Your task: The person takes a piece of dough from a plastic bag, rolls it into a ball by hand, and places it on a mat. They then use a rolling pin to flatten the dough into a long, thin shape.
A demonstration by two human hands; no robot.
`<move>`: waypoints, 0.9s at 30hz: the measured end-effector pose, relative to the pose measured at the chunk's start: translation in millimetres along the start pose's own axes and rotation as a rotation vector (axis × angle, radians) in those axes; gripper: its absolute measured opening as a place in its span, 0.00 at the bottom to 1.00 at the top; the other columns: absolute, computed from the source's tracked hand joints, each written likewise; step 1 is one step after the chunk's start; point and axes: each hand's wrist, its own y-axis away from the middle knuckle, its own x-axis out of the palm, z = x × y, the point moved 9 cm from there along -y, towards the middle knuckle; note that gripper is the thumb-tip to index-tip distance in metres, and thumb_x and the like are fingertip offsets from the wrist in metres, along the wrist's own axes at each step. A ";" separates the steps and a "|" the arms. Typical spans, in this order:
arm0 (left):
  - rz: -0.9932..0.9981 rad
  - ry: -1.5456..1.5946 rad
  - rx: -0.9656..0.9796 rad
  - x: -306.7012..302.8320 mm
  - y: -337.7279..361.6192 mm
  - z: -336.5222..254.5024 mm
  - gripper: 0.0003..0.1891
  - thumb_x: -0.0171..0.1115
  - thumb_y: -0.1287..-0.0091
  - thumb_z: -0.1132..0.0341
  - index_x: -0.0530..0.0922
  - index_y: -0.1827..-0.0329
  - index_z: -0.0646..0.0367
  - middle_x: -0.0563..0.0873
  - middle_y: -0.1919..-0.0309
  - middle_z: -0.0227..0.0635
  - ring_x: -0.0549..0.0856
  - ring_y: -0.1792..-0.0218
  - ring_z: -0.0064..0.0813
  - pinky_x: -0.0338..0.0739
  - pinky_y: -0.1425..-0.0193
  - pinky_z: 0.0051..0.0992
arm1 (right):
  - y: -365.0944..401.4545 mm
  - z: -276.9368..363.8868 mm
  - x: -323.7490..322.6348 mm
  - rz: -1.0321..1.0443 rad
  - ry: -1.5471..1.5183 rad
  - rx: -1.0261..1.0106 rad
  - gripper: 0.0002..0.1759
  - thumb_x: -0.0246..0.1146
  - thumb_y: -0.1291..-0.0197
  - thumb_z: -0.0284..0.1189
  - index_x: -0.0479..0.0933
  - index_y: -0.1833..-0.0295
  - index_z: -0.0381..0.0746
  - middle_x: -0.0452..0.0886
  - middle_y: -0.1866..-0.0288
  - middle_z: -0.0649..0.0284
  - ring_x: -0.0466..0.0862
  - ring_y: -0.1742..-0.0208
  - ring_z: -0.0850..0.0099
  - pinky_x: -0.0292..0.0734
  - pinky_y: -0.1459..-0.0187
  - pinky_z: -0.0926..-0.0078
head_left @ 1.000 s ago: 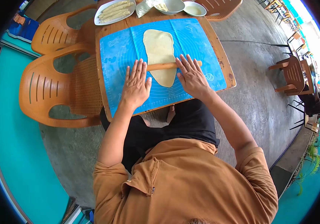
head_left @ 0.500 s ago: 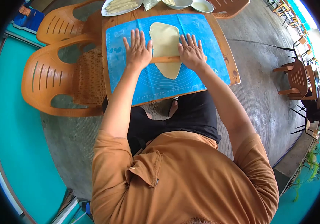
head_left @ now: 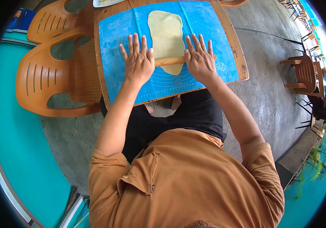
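Both my hands press flat on a wooden rolling pin (head_left: 169,61), which lies crosswise over a long sheet of pale dough (head_left: 166,34). My left hand (head_left: 138,64) is on the pin's left end, its fingers stretched out and spread. On the right end rests my right hand (head_left: 201,62), likewise with straight, spread fingers; the pin's tip shows just beyond it. A short rounded end of dough sticks out on my side of the pin. Under the dough is a blue silicone mat (head_left: 218,40) printed with circles and rulers.
The mat covers most of a wooden table (head_left: 242,67). At the far left edge a white plate (head_left: 107,2) is partly cut off. Orange plastic chairs (head_left: 43,78) stand close at the left. More chairs (head_left: 303,72) are off to the right.
The rolling pin has come nearer to the dough's close end, with both hands on it. The dough looks longer. My view has tilted, so the bowls at the back are out of sight.
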 end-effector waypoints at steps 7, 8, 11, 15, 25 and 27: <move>0.003 0.001 0.053 -14.0 24.4 -13.3 0.33 0.35 0.13 0.51 0.58 0.12 0.60 0.53 0.12 0.51 0.46 0.10 0.48 0.29 0.12 0.61 | 22.2 8.7 -8.6 0.019 0.033 -0.031 0.32 0.42 0.16 0.43 0.65 0.17 0.37 0.65 0.15 0.45 0.57 0.12 0.44 0.44 0.15 0.38; 0.015 0.007 0.059 -14.2 28.0 -14.8 0.33 0.35 0.13 0.51 0.58 0.12 0.61 0.53 0.12 0.51 0.47 0.10 0.47 0.29 0.12 0.61 | 25.9 9.9 -9.6 0.016 0.039 -0.039 0.32 0.42 0.15 0.43 0.65 0.17 0.37 0.66 0.16 0.46 0.57 0.12 0.44 0.44 0.14 0.38; 0.032 0.011 0.072 -17.6 41.8 -20.7 0.33 0.35 0.13 0.52 0.57 0.12 0.63 0.54 0.12 0.51 0.47 0.10 0.46 0.29 0.12 0.61 | 39.1 13.7 -14.9 -0.009 0.027 -0.048 0.32 0.44 0.15 0.43 0.65 0.16 0.36 0.67 0.16 0.46 0.57 0.12 0.44 0.45 0.14 0.39; 0.050 0.019 0.079 -23.8 58.0 -28.3 0.33 0.34 0.13 0.52 0.56 0.13 0.67 0.52 0.12 0.52 0.47 0.10 0.46 0.29 0.11 0.60 | 53.9 16.2 -19.7 -0.002 0.007 -0.047 0.32 0.47 0.16 0.42 0.64 0.16 0.37 0.67 0.16 0.47 0.56 0.12 0.44 0.44 0.14 0.40; 0.095 0.058 0.171 -41.5 97.6 -43.0 0.35 0.43 0.14 0.54 0.56 0.16 0.74 0.51 0.13 0.58 0.46 0.11 0.50 0.33 0.11 0.60 | 89.0 23.4 -39.5 0.025 -0.045 -0.075 0.32 0.55 0.21 0.36 0.64 0.15 0.42 0.66 0.15 0.51 0.58 0.12 0.46 0.47 0.14 0.41; 0.062 0.108 0.174 -45.7 105.2 -43.7 0.32 0.50 0.16 0.57 0.62 0.18 0.73 0.55 0.13 0.56 0.49 0.11 0.50 0.35 0.11 0.61 | 94.6 20.9 -40.9 0.031 -0.065 -0.083 0.32 0.57 0.22 0.34 0.65 0.16 0.43 0.66 0.15 0.52 0.59 0.13 0.46 0.47 0.14 0.40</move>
